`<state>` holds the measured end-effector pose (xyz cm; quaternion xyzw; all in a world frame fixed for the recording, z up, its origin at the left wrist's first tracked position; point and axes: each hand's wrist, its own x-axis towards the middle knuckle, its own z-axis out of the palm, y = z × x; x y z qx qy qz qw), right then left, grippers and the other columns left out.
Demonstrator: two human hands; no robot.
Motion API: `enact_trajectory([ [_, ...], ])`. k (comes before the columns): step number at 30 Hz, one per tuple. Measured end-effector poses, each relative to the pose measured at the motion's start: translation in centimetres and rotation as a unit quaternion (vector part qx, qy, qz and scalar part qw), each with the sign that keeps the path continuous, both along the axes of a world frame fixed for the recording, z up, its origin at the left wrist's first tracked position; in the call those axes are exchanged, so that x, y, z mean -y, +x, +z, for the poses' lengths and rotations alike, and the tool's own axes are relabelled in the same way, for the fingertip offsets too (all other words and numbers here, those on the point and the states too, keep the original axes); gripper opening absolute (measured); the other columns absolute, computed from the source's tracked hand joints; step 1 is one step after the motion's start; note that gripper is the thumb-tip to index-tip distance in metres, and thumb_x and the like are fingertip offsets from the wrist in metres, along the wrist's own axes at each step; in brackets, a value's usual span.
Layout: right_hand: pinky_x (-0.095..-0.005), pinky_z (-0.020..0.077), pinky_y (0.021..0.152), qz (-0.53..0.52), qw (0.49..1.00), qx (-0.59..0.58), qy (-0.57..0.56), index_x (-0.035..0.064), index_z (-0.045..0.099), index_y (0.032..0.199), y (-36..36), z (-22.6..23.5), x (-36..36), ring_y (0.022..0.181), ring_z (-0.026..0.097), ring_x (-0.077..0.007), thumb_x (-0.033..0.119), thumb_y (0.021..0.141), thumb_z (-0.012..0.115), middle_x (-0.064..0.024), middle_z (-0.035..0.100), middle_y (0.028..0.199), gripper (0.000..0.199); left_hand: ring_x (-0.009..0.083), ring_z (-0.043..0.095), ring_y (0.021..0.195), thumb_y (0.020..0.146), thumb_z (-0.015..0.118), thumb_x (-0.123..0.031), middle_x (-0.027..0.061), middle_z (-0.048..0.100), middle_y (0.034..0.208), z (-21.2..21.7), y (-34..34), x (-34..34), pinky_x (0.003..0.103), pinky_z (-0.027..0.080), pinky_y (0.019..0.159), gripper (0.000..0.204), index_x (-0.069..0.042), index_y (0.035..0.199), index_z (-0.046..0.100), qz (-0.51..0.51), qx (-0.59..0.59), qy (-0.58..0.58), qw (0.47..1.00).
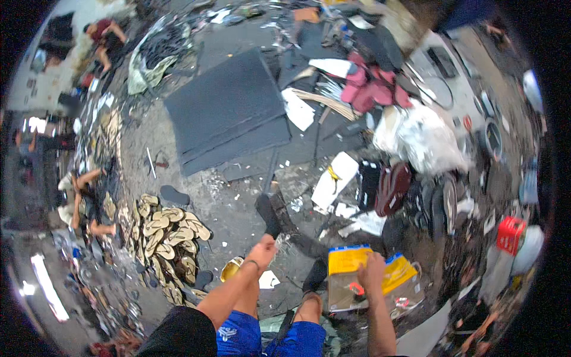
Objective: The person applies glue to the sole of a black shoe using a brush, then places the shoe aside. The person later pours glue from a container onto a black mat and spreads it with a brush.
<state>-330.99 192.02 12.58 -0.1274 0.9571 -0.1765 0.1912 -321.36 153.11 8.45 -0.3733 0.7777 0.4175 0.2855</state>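
Workshop floor, head view, seen from above. Largest item: stack of dark grey foam sheets point(229, 113), flat, rectangular, upper centre, edges slightly offset. Right of it, crumpled white plastic bag point(425, 140) w/ pink-red cloth bundle point(375, 86) just above. Lower left: heap of tan sandal soles point(166, 235), loosely stacked, several overlapping; a second person's bare limbs point(86, 190) sit beside the heap at left edge.

Item in hand, R side: yellow-and-blue flat pack point(351, 276), approx. rectangular, yellow upper band w/ blue border, lower part clear/greyish, showing a small red-orange ring shape. It lies tilted on floor clutter lower right of centre, just right of the person's sandalled foot point(312, 285). Right hand point(372, 271) rests on top of the pack's right-of-centre area, fingers curled down over it; whether it's a firm grip or just pressing, cannot tell.

Item in hand, L side: black sole piece point(269, 215), narrow, elongated, matte, standing roughly upright from the fingers and pointing away from the person. Left hand point(262, 249) is closed around its lower end, arm extended fwd. above the blue shorts point(238, 333).

Smaller: red crate point(510, 235) far right; dark maroon sandals point(392, 187) right of centre; white board offcut point(334, 178) w/ yellow mark, centre; yellow round tin point(231, 269) just below-left of left hand, partly hidden by the forearm.
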Motion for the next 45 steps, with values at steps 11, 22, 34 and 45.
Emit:
enact_trajectory([
  [11, -0.0447, 0.0434, 0.096, 0.384, 0.918, -0.03, 0.094, 0.0053, 0.055, 0.126, -26.5, -23.0, 55.7, 0.111, 0.053, -0.0309, 0.016, 0.081, 0.065, -0.0132, 0.058, 0.113, 0.047, 0.0233, 0.061, 0.111, 0.096, 0.06, -0.026, 0.0076, 0.063, 0.121, -28.4, -15.1, 28.8, 0.042, 0.054, 0.083, 0.037, -0.012, 0.13, 0.054, 0.582, -0.016, 0.271, 0.767],
  [22, -0.0624, 0.0123, 0.118, 0.617, 0.77, -0.113, 0.116, 0.0098, 0.037, 0.147, -38.4, -32.5, 72.7, 0.146, 0.023, -0.0349, 0.051, 0.071, 0.078, -0.0145, 0.031, 0.155, 0.096, 0.0392, 0.048, 0.116, 0.063, 0.09, -0.039, 0.0204, 0.045, 0.125, -32.4, -29.0, 35.1, 0.046, 0.042, 0.105, 0.094, 0.002, 0.129, 0.037, 0.771, 0.215, -0.059, 0.597],
  [34, -0.0705, 0.0052, 0.115, 0.653, 0.718, -0.108, 0.217, 0.0087, 0.031, 0.154, -36.7, -33.3, 72.6, 0.148, 0.007, -0.0491, 0.053, 0.081, 0.067, -0.0239, 0.014, 0.162, 0.092, 0.0411, 0.048, 0.116, 0.061, 0.09, -0.034, 0.021, 0.045, 0.125, -32.9, -28.7, 35.8, 0.048, 0.044, 0.102, 0.091, -0.003, 0.13, 0.039, 0.767, 0.197, -0.081, 0.605],
  [45, -0.0592, 0.0276, 0.115, 0.459, 0.882, 0.03, 0.102, 0.0082, 0.046, 0.144, -37.2, -30.4, 72.2, 0.143, 0.034, -0.037, -0.003, 0.079, 0.062, -0.0179, 0.041, 0.151, 0.068, 0.0381, 0.048, 0.123, 0.065, 0.088, -0.038, 0.0244, 0.041, 0.134, -31.8, -28.2, 36.3, 0.044, 0.041, 0.107, 0.103, 0.002, 0.139, 0.029, 0.738, 0.183, -0.041, 0.648],
])
